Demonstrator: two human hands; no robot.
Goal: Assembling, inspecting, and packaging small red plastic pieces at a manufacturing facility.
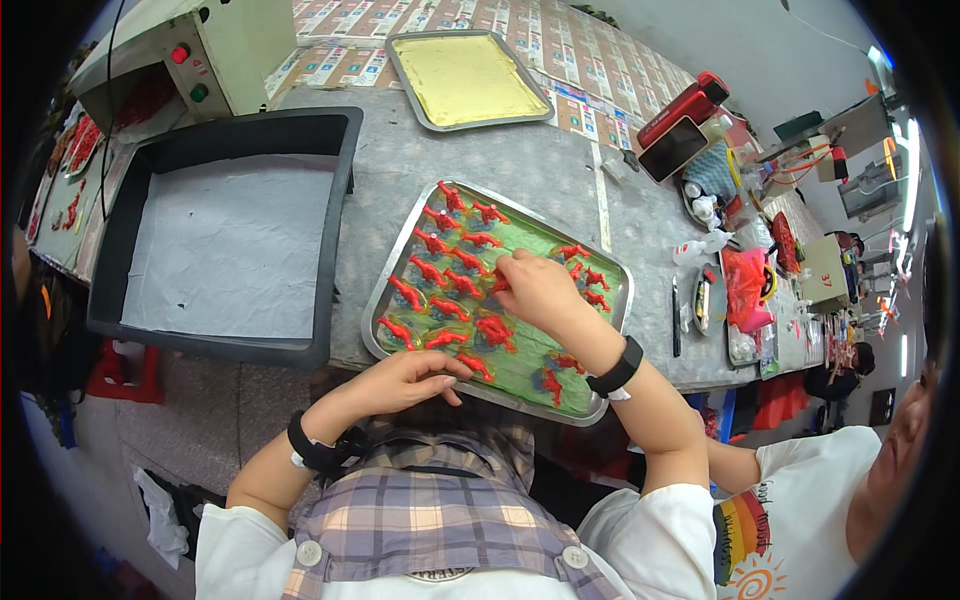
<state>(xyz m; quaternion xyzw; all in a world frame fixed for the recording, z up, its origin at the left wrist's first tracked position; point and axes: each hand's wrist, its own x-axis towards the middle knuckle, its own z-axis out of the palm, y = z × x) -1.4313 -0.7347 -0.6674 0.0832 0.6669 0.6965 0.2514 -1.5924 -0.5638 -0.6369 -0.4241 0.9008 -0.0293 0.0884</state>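
Note:
A metal-rimmed tray [626, 300] with a green lining [532, 352] lies in front of me. Small red animal-like figures [407, 294], several with bluish, clear bits around them, are spread over it in rough rows. My right hand [545, 292] reaches over the tray's middle, its fingers pinched on a red figure [499, 286] that they partly hide. At the near left rim rests my left hand [405, 382], fingers stretched out and apart, beside the closest red figures, with nothing held in it.
To the left stands a deep black bin [340, 210] lined with white sheet. A second tray [545, 112] with a pale yellow surface lies farther back. A machine [235, 60] with buttons is at far left. On the right are a phone [674, 150], a black pen-like stick [676, 318] and a seated person [800, 500].

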